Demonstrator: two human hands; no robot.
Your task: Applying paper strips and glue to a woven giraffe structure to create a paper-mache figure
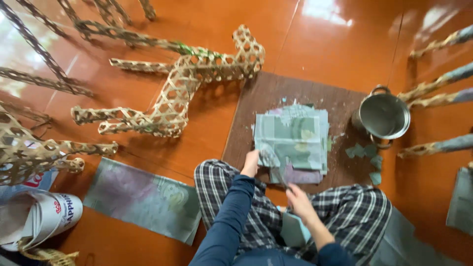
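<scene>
- The floor [345, 44] is shiny orange-brown tile. Everything lies on it.
- A woven deer frame [177, 93] lies on its side on the floor, left of the board. Its legs point left. It is open strips all over, with no paper on it.
- More woven frames lie at the left edge [29, 152] and the far left corner [44, 44] of the floor. Long legs [438, 88] partly wrapped in grey paper poke in from the right edge.
- A dark wood board [276, 98] lies flat in the middle of the floor, just in front of the person's knees. It looks like it keeps the mess off the tiles.
- A big grey-green sheet [143, 197] lies flat on the floor by the left knee.
- A stack of paper squares [293, 140] sits on the near part of the board, close enough to reach with both hands. The top ones look wet and greenish.
- A metal pot [383, 116] stands at the right edge of the board, open side up, within reach.
- A white tub [39, 216] lies tipped over near the near left corner of the floor.
- Small paper scraps [367, 155] lie on the board between the stack and the pot.
- The left hand [251, 163] presses on the near left corner of the stack, fingers curled down. It seems to hold the paper flat.
- The right hand [298, 199] is closed around the handle of a thin tool [273, 167], maybe a brush. Its tip rests on the stack.
</scene>
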